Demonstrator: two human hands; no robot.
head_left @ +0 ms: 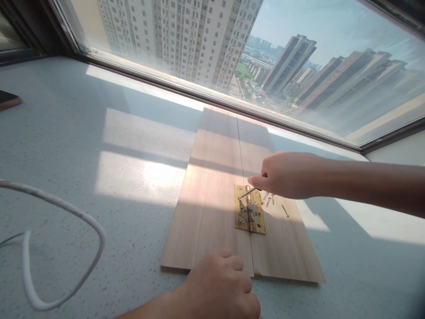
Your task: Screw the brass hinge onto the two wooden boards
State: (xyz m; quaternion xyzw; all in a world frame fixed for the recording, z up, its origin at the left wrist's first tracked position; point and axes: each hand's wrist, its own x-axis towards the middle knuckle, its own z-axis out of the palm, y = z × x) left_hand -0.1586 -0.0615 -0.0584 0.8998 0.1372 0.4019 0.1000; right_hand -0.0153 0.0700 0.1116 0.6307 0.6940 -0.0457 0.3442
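Two light wooden boards (206,186) lie side by side with a thin seam between them. A brass hinge (250,210) lies flat across that seam. My right hand (287,175) is closed around a screwdriver (253,189), whose thin shaft slants down to the left. Its tip is at the left leaf of the hinge, near a screw hole. Several loose screws (268,199) rest on the right board beside the hinge. At the boards' front edge is my left hand (222,283), fingers curled; its palm side is hidden.
The boards rest on a speckled pale sill (133,230) below a window (199,40). A white cable (96,226) loops at the left. Part of a dark flat object (9,99) shows at the far left edge. One screw (285,210) lies apart, farther right.
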